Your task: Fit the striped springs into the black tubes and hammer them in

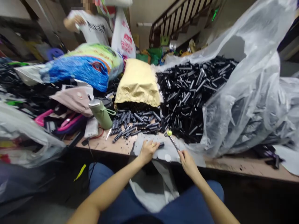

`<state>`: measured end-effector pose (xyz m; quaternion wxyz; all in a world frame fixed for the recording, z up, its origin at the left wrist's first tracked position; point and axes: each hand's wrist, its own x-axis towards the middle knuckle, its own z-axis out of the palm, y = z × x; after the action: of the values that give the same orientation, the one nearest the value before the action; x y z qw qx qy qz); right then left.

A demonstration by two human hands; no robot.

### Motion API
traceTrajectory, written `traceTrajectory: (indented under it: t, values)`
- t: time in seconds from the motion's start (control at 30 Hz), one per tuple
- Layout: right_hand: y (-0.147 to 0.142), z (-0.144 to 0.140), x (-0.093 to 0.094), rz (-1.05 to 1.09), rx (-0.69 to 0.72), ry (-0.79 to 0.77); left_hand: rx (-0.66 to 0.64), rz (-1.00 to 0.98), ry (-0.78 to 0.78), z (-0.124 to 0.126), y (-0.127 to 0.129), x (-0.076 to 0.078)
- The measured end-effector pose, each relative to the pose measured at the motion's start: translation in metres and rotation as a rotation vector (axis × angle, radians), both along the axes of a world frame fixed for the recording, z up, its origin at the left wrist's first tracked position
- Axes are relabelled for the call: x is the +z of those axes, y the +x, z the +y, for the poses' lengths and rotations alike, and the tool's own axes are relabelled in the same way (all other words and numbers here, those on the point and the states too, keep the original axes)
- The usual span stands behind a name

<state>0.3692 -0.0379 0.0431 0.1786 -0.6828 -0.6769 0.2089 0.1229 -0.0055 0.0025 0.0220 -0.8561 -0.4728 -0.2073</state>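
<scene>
our left hand (147,150) pins a small black clip (161,144) flat on the surface (107,143), just past its fingertips; our right hand (187,160) is closed around a thin metal tool (172,140). we judge the clip light, stiff and slick, best pinched by its long sides

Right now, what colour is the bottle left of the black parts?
Green bottle, clearest in head view.

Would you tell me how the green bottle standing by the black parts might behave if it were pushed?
The green bottle stands tall, narrow and slightly tilted, so it would probably tip rather than slide. Being round, it would likely roll into the ridged black parts beside it.
</scene>
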Motion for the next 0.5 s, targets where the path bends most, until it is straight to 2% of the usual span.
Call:
traceTrajectory:
  t: [0.07,0.13,0.23,0.3,0.4,0.5]
  values:
    - [-0.004,-0.012,0.013,0.008,0.017,-0.064,0.006,0.004,-0.037,-0.001,-0.002,0.0]
    - [-0.009,-0.025,0.022,-0.017,0.002,-0.03,0.008,0.005,-0.045,-0.002,-0.004,-0.001]
    - [-0.018,-0.044,0.022,-0.093,-0.061,0.092,0.008,0.016,-0.04,-0.003,-0.007,-0.001]
    - [-0.023,-0.054,0.019,-0.198,-0.066,0.079,0.013,0.032,-0.049,-0.004,-0.006,-0.001]
    - [-0.029,-0.058,0.026,-0.317,-0.037,0.011,0.031,0.064,-0.069,-0.008,0.003,0.001]
    - [-0.039,-0.058,0.048,-0.252,-0.02,0.15,0.045,0.094,-0.067,-0.018,0.022,0.001]
